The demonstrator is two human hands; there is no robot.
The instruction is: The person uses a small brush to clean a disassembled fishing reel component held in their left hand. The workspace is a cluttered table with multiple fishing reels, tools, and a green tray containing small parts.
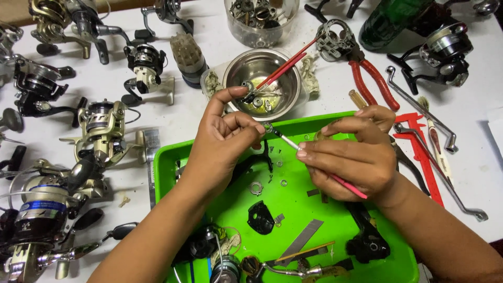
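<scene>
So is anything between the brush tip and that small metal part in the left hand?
Nothing visible. The left hand pinches the small metal part over the green tray, and the brush in the right hand has its tip right at it.

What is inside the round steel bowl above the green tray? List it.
Inside the steel bowl: small metal reel parts in a film of yellowish liquid, with two red-handled brushes leaning in over the rim. The left hand covers the bowl's lower left edge, hiding anything there.
</scene>
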